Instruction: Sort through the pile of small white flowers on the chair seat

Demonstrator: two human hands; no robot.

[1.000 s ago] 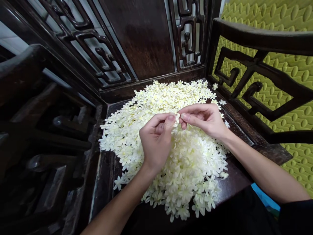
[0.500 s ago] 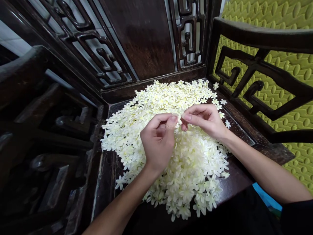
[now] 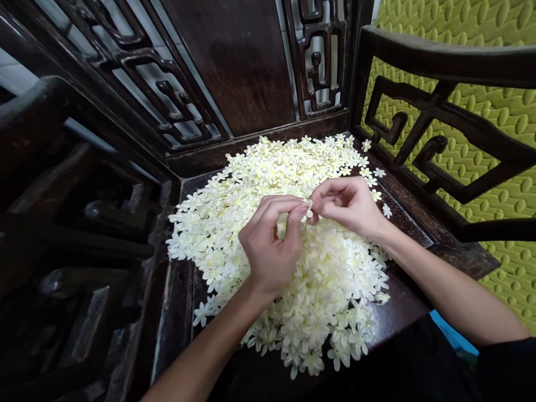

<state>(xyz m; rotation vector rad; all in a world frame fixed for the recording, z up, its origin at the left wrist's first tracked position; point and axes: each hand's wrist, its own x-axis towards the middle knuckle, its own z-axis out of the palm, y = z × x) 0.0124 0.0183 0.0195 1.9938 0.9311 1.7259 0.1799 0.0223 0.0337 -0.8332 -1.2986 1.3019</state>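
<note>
My left hand (image 3: pixel 272 243) pinches a small white flower (image 3: pixel 309 211) between thumb and fingertips, above the middle of the heap. Close against it, my right hand (image 3: pixel 347 204) has its thumb and forefinger pressed together at the same flower's edge. What sits between the right fingertips is too small to make out. Below both hands spreads a big pile of white flowers (image 3: pixel 226 223) with pale yellow centres. It covers most of the dark wooden seat (image 3: pixel 406 296).
Carved dark wood makes up the chair's backrest (image 3: pixel 247 67), its left armrest (image 3: pixel 104 273) and its right armrest (image 3: pixel 460 117). A few loose flowers (image 3: pixel 387 210) lie by the right edge. Beyond is a yellow-green textured surface (image 3: pixel 502 167). Something blue (image 3: pixel 454 334) shows at lower right.
The whole view has shifted slightly. My left fingers have straightened a little around the flower, and my right fingertips have curled in closer. The pile looks the same.
</note>
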